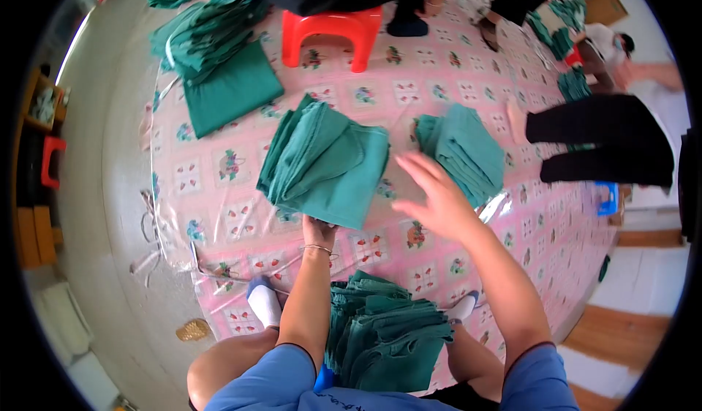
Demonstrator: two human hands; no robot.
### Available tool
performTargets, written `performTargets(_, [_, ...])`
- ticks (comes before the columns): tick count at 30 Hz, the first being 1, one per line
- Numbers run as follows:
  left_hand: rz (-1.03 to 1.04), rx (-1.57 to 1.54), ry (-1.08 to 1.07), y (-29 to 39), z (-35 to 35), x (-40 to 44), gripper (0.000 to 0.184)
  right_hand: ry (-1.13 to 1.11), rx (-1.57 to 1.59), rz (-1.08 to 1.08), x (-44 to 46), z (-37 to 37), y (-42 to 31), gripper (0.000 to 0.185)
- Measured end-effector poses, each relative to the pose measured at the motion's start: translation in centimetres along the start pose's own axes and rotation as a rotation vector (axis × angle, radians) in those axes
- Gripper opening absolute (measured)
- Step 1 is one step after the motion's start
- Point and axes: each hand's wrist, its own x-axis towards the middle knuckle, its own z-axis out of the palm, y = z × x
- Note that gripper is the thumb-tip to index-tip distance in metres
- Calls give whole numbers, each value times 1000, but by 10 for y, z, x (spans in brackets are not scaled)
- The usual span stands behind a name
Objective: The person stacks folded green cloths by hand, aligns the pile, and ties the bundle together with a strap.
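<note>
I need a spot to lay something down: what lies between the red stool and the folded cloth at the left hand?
In the head view, only bare pink patterned sheet lies between the red stool and the folded cloth.

A pink sheet (208, 232) printed with strawberries covers part of the floor (102, 191). On it: dark green folded cloth (232, 93), far left; a lighter green pile (466, 153), right; a red stool (333, 27), far middle.

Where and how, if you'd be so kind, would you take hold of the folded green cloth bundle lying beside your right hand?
I'd take the folded green cloth bundle by its near end, coming low from the side of my right hand, thumb above, fingers beneath. Its layers look loose, so a grip around them all should hold best.
</note>
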Motion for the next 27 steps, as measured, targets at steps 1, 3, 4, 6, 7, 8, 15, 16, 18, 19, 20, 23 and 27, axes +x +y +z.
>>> performTargets(1, [-15, -41, 13, 1, 0, -1, 57, -33, -118, -108, 37, 17, 12, 73])
performTargets(3, [44, -178, -21, 6, 19, -5, 55, -100, -289, -215, 96, 44, 23, 81])
performTargets(4, [74, -241, -33, 5, 20, -4, 54, -142, -340, -208, 118, 58, 24, 84])
performTargets(6, [199, -238, -9, 1, 21, 7, 57, -223, -301, -112, 147, 73, 26, 89])
performTargets(7, [247, -208, 15, 2, 26, 4, 58, -268, -208, -18, 155, 76, 28, 91])
performTargets(8, [293, -177, 33, 6, 31, 3, 60, -309, -120, 77, 159, 76, 30, 93])
performTargets(15, [274, 156, -49, 88, 33, -14, 71, -207, 355, 268, 127, 103, 71, 94])
performTargets(16, [258, 154, -42, 93, 48, -30, 72, -197, 401, 316, 121, 97, 71, 93])
performTargets(18, [168, 141, -87, 98, 77, -71, 71, -174, 541, 404, 100, 87, 68, 81])
performTargets(19, [83, 86, -181, 95, 85, -81, 71, -175, 599, 480, 89, 75, 66, 79])
performTargets(20, [-3, 79, -210, 93, 92, -92, 73, -175, 655, 553, 77, 60, 64, 76])
performTargets(23, [-71, 179, -294, 79, 132, -129, 76, -73, 604, 598, 29, -30, 1, 67])
performTargets(27, [-57, 326, -467, 59, 214, -210, 82, 107, 384, 597, -65, -135, -20, 59])
